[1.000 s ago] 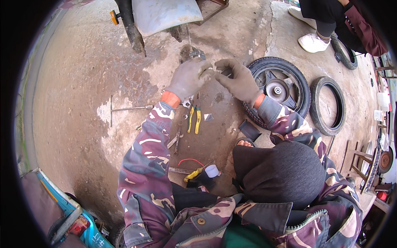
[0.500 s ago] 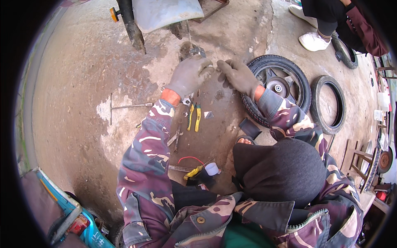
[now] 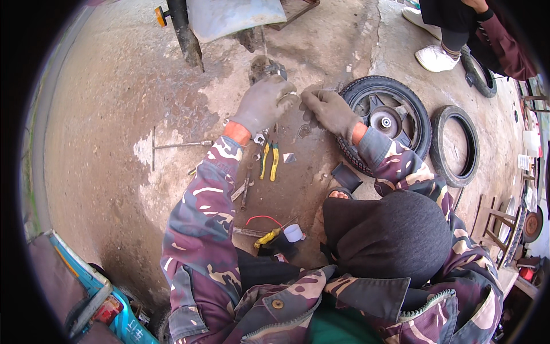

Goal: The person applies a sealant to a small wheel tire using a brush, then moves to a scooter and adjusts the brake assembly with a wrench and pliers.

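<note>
My left hand (image 3: 262, 107), in a grey-brown work glove, is closed, with a small pale bit showing at its fingertips that is too small to name. Close to its right, my right hand (image 3: 333, 113), gloved alike, has its fingers pinched together; what they hold, if anything, is hidden. Just beyond the left hand is a dark, dirty metal part (image 3: 266, 69), partly covered by that hand. Yellow-handled pliers (image 3: 274, 161) lie on the floor below the hands, with a wrench (image 3: 246, 189) beside them.
A tyred wheel (image 3: 386, 121) lies by my right forearm, a loose tyre (image 3: 454, 145) beyond it. A T-handle wrench (image 3: 177, 146) is at left. Vehicle parts with a pale mudguard (image 3: 235, 17) stand ahead. A person's white shoe (image 3: 436, 58) is at far right; a yellow-handled tool (image 3: 267, 238) lies near me.
My right hand's fingers have shifted slightly, and the pale bit at my left fingertips shows more clearly. Both hands stay in nearly the same place.
</note>
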`<state>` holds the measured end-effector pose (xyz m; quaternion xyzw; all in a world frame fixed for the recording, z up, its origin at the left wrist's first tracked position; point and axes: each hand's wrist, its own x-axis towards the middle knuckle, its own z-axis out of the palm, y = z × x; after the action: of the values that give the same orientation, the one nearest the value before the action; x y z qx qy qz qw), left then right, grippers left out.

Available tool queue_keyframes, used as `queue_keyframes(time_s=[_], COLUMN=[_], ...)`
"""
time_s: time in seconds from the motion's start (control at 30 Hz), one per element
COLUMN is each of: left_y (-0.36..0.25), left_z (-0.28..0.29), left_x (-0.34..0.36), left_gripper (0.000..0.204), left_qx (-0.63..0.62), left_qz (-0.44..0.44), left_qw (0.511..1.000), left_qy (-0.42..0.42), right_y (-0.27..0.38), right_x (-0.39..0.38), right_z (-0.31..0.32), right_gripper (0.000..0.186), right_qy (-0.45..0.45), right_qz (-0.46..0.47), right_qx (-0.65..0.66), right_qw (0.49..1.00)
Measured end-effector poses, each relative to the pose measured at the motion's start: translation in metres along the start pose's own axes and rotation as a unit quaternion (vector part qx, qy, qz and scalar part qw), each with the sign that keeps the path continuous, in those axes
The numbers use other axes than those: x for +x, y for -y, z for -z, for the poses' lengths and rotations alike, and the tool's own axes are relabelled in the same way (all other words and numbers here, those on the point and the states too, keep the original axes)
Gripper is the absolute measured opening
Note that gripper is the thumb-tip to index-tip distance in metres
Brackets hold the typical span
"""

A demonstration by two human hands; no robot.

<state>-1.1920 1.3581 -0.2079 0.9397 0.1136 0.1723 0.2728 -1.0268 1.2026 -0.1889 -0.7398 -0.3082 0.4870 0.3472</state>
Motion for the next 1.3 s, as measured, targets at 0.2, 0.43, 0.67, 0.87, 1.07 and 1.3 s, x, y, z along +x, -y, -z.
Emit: queue_keyframes(time_s=[0.2,0.43,0.67,0.87,1.07,1.3], left_y=[0.001,0.002,0.004,0.003,0.001,0.000], left_z=[0.000,-0.002,-0.005,-0.004,-0.002,-0.001], left_x=[0.001,-0.001,0.000,-0.001,0.000,0.000], left_gripper=[0.025,0.026,0.027,0.028,0.027,0.027], left_qx=[0.005,-0.001,-0.001,-0.010,-0.002,0.002], left_qz=[-0.001,0.007,-0.010,0.004,0.003,0.027], left_qw=[1.000,1.000,1.000,1.000,1.000,0.999], left_qy=[-0.007,0.001,-0.015,-0.004,0.003,0.017], right_y=[0.000,0.006,-0.005,0.000,-0.012,-0.001], right_x=[-0.015,-0.004,-0.014,-0.006,-0.011,-0.011], right_z=[-0.013,0.001,-0.017,0.001,-0.017,-0.005], right_gripper=[0.049,0.044,0.049,0.050,0.053,0.046], right_qy=[-0.192,0.009,-0.193,0.045,-0.186,0.022], right_qz=[0.300,0.002,0.242,-0.059,0.265,-0.043], right_qx=[-0.203,0.056,-0.176,0.163,-0.223,0.172], right_qw=[0.912,0.998,0.934,0.984,0.919,0.984])
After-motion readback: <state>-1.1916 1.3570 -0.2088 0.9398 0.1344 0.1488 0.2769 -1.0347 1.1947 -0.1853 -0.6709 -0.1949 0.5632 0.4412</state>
